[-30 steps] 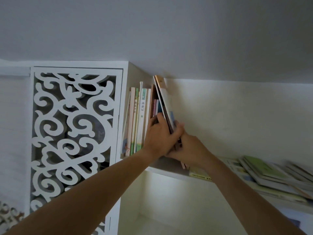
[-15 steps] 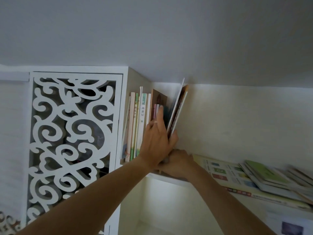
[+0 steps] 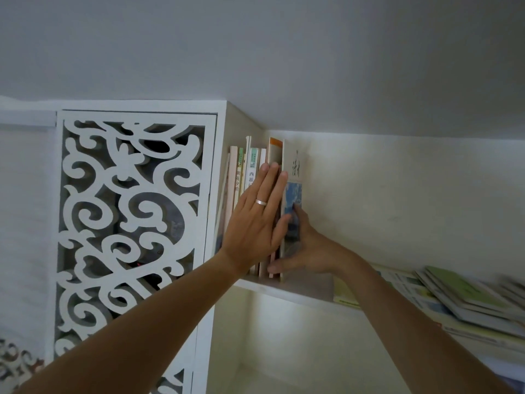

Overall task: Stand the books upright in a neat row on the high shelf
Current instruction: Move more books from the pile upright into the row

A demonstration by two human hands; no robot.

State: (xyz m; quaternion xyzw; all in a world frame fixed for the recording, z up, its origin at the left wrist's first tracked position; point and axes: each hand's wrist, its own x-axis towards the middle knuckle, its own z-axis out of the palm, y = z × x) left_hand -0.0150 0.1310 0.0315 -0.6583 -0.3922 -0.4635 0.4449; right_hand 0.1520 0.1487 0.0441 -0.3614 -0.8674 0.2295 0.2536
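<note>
Several books (image 3: pixel 250 163) stand upright in a row at the left end of the high shelf (image 3: pixel 298 291), against its side wall. My left hand (image 3: pixel 255 223), with a ring on one finger, presses flat with straight fingers on their spines. The rightmost book (image 3: pixel 295 172) has a white and blue cover and stands upright at the end of the row. My right hand (image 3: pixel 309 251) grips its lower part, thumb on the cover and fingertips curled round the front edge near the shelf board.
A loose pile of flat books (image 3: pixel 454 302) lies on the shelf to the right. A white fretwork panel (image 3: pixel 127 209) closes the cabinet on the left. The ceiling sits close above the book tops. An open compartment (image 3: pixel 284 351) lies below the shelf.
The books held by my right hand leaned to the right half a second ago; now they stand upright against the row. My left hand has flattened onto the spines.
</note>
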